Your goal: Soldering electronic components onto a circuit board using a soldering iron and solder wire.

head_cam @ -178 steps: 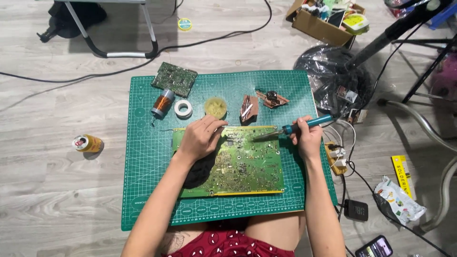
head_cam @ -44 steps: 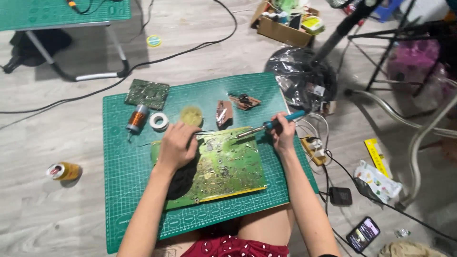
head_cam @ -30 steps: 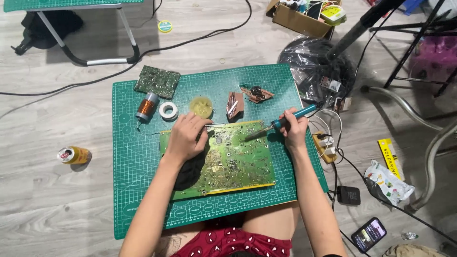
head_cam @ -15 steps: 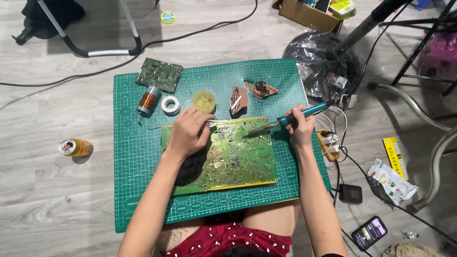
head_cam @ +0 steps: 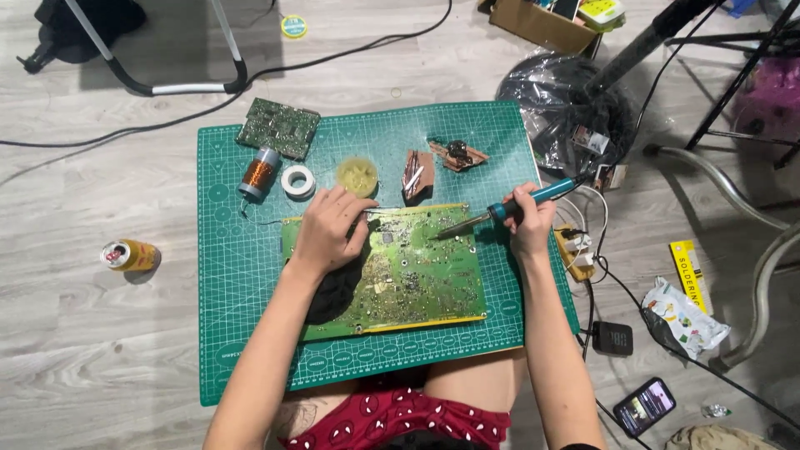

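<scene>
Left hand: the left hand (head_cam: 327,229) rests palm-down on the upper left part of the circuit board, fingers curled and pinching a thin solder wire (head_cam: 387,211) that runs along the board's top edge; how firmly it grips cannot be told.
Right hand: the right hand (head_cam: 529,221) is closed around the teal handle of a soldering iron (head_cam: 508,207), held like a pen.
Soldering iron: tilted, its metal tip points left and down onto the upper middle of the board; its cord leaves toward the upper right.
Circuit board: the large green circuit board (head_cam: 408,275) lies flat, solder side up, in the middle of the cutting mat, directly before the person's lap.
Cutting mat: the green gridded cutting mat (head_cam: 242,333) lies on a grey wooden floor.
Behind the board, left to right: a smaller circuit board (head_cam: 277,127) at the mat's far left corner, a copper wire coil (head_cam: 258,173), a white tape roll (head_cam: 297,181), a round yellow tin (head_cam: 357,175), and brown scraps with metal pieces (head_cam: 418,173).
Off the mat, left: a yellow drinks can (head_cam: 129,255) lies on its side.
Off the mat, right: a black plastic-wrapped base (head_cam: 558,108), a power strip (head_cam: 575,250), a small black adapter (head_cam: 612,337), a crumpled wrapper (head_cam: 683,312) and a smartphone (head_cam: 644,406) with a lit screen.
</scene>
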